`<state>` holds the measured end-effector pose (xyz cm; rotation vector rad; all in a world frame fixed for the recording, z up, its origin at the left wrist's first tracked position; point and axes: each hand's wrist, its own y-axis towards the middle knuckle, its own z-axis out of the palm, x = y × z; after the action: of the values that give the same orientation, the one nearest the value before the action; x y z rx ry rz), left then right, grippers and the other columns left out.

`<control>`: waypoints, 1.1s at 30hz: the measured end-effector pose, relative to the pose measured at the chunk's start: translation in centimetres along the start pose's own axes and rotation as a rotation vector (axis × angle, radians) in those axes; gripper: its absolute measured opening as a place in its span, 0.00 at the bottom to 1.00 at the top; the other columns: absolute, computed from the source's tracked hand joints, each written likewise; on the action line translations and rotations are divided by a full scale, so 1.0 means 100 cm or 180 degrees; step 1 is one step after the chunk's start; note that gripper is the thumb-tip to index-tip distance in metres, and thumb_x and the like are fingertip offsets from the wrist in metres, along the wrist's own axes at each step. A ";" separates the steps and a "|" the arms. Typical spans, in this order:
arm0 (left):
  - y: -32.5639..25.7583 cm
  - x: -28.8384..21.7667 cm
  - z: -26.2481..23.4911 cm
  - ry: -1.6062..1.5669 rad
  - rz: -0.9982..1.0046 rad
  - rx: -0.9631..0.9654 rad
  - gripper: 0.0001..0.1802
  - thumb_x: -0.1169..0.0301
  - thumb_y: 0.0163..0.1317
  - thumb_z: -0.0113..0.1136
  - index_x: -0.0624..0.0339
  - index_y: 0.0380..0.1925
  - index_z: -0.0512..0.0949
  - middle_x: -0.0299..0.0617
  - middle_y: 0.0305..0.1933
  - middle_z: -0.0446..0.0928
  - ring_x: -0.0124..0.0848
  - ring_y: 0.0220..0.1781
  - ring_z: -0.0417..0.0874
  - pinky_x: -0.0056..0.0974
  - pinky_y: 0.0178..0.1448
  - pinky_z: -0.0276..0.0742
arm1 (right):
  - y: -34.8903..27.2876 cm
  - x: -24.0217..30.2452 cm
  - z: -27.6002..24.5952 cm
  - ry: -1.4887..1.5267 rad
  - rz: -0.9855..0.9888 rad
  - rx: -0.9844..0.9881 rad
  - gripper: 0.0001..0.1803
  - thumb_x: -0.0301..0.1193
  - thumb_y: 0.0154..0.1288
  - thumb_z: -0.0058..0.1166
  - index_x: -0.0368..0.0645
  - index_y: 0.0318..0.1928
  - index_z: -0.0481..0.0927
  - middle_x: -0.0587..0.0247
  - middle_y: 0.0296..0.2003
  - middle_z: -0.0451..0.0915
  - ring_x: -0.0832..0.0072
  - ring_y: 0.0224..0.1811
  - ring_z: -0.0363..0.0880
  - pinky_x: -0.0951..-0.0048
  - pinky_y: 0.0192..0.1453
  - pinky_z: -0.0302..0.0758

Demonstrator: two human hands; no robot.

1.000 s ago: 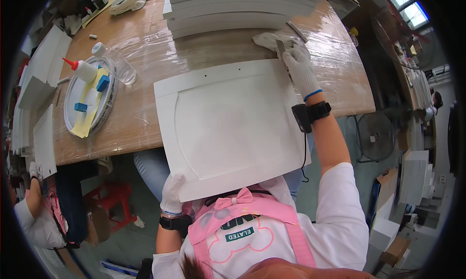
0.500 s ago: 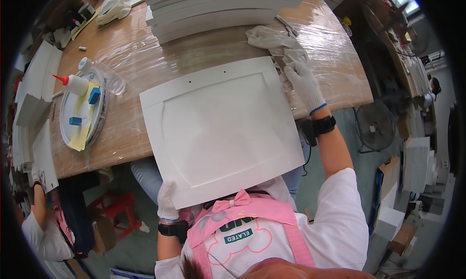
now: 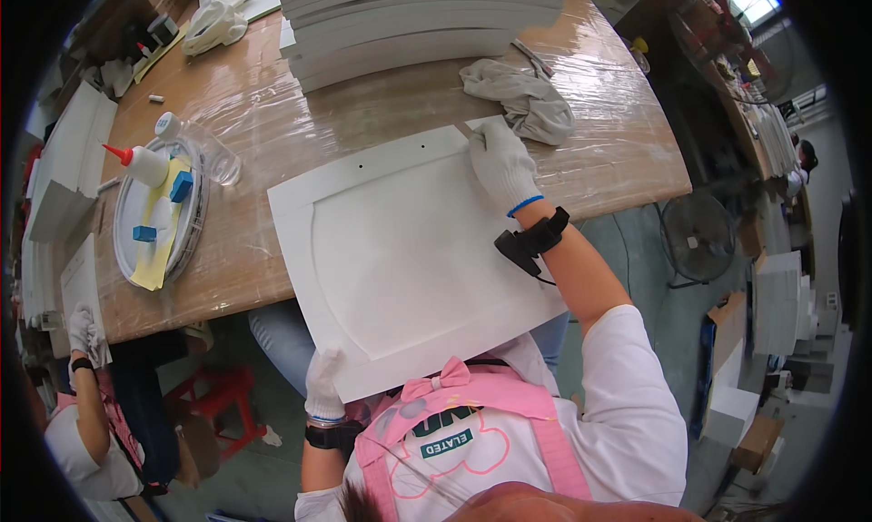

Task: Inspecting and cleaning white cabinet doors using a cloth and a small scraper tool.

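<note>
A white panel (image 3: 391, 250) with a raised border frame and two small dark holes near its far edge lies over the table's front edge, its near side close to my body. My left hand (image 3: 324, 386), in a white glove, grips its near left corner. My gloved right hand (image 3: 504, 166) is closed at the far right corner of the panel. A small dark edge shows by its fingertips; what it holds is mostly hidden. Just beyond that hand lies a crumpled greyish-white cloth (image 3: 522, 95).
A tall stack of white panels (image 3: 409, 32) stands at the back of the film-covered table (image 3: 236, 268). On the left, a round white tray (image 3: 124, 241) holds a red-tipped bottle (image 3: 145, 166), blue blocks (image 3: 144, 233) and yellow paper. A co-worker's gloved hand (image 3: 82, 329) touches another panel at far left.
My right hand has moved left from beside the cloth onto the panel's far right corner. The cloth stays on the table. My left hand keeps its corner.
</note>
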<state>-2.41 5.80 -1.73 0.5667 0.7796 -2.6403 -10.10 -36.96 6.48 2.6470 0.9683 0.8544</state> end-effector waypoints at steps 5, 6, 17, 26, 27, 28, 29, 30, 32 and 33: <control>0.000 0.000 0.002 0.0147 -0.0114 -0.0022 0.21 0.70 0.72 0.48 0.69 0.62 0.67 0.50 0.57 0.77 0.42 0.56 0.82 0.44 0.59 0.81 | 0.006 -0.007 0.014 -0.0855 0.0059 0.0057 0.09 0.29 0.65 0.51 0.41 0.43 0.76 0.47 0.37 0.81 0.49 0.39 0.82 0.53 0.42 0.79; 0.000 0.001 -0.001 0.0165 -0.0102 0.0039 0.21 0.70 0.72 0.49 0.69 0.61 0.67 0.50 0.56 0.77 0.41 0.55 0.82 0.43 0.58 0.81 | 0.001 -0.001 0.018 -0.1077 -0.0140 0.0152 0.10 0.28 0.64 0.50 0.40 0.44 0.76 0.48 0.36 0.81 0.49 0.37 0.83 0.53 0.38 0.80; 0.000 0.000 -0.005 -0.0083 -0.0147 0.0301 0.20 0.72 0.69 0.54 0.68 0.59 0.70 0.46 0.54 0.78 0.37 0.53 0.83 0.41 0.55 0.81 | -0.029 0.076 0.036 -0.1298 -0.0490 0.1157 0.20 0.29 0.64 0.50 0.37 0.56 0.72 0.44 0.39 0.81 0.50 0.35 0.83 0.49 0.28 0.77; -0.003 -0.005 0.014 0.1047 0.0279 0.0189 0.21 0.67 0.72 0.54 0.70 0.58 0.70 0.44 0.54 0.77 0.30 0.53 0.79 0.35 0.57 0.77 | -0.027 0.078 0.040 -0.0880 -0.0296 0.1379 0.20 0.31 0.67 0.47 0.42 0.58 0.72 0.43 0.42 0.81 0.48 0.40 0.82 0.50 0.33 0.78; -0.004 -0.006 0.014 0.1424 0.0420 0.0223 0.21 0.66 0.73 0.53 0.70 0.59 0.70 0.43 0.54 0.77 0.29 0.53 0.79 0.34 0.57 0.76 | -0.029 0.082 0.040 -0.1179 -0.0379 0.1528 0.18 0.31 0.66 0.47 0.41 0.55 0.73 0.45 0.39 0.83 0.50 0.38 0.84 0.50 0.27 0.79; -0.005 -0.006 0.013 0.1802 0.0559 0.0257 0.22 0.65 0.73 0.53 0.70 0.59 0.70 0.42 0.54 0.77 0.29 0.53 0.79 0.34 0.56 0.76 | -0.030 0.076 0.043 -0.1180 -0.0384 0.1533 0.18 0.31 0.66 0.47 0.41 0.55 0.73 0.45 0.39 0.83 0.50 0.38 0.84 0.50 0.27 0.79; -0.005 -0.006 0.011 0.1798 0.0560 0.0253 0.22 0.65 0.73 0.53 0.70 0.59 0.70 0.42 0.54 0.77 0.29 0.53 0.79 0.34 0.56 0.76 | -0.033 0.063 0.048 -0.0933 -0.0564 0.0995 0.17 0.32 0.66 0.47 0.41 0.54 0.73 0.45 0.39 0.83 0.50 0.38 0.84 0.50 0.27 0.79; -0.003 -0.005 0.009 0.1470 0.0371 0.0191 0.22 0.64 0.74 0.53 0.70 0.59 0.70 0.42 0.53 0.77 0.29 0.53 0.79 0.34 0.56 0.76 | -0.033 0.066 0.044 -0.0687 -0.0749 0.0463 0.17 0.32 0.66 0.47 0.41 0.54 0.74 0.45 0.39 0.82 0.50 0.38 0.84 0.50 0.26 0.79; -0.003 -0.003 0.007 0.1127 0.0188 0.0122 0.22 0.63 0.74 0.53 0.70 0.59 0.70 0.42 0.53 0.77 0.29 0.53 0.79 0.33 0.56 0.76 | -0.033 0.075 0.042 -0.0884 -0.0579 0.0772 0.17 0.32 0.66 0.47 0.41 0.54 0.74 0.45 0.39 0.82 0.49 0.38 0.84 0.49 0.29 0.79; -0.004 -0.007 0.012 0.1310 0.0240 0.0156 0.22 0.63 0.74 0.53 0.70 0.59 0.70 0.42 0.53 0.77 0.29 0.52 0.79 0.33 0.56 0.76 | -0.032 0.081 0.037 -0.1082 -0.0379 0.1057 0.17 0.32 0.66 0.47 0.41 0.54 0.73 0.45 0.39 0.82 0.49 0.38 0.84 0.49 0.32 0.80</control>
<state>-2.32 5.54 -0.36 1.1529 0.7857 -2.5087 -4.62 -29.27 5.97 2.8326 1.2443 0.2171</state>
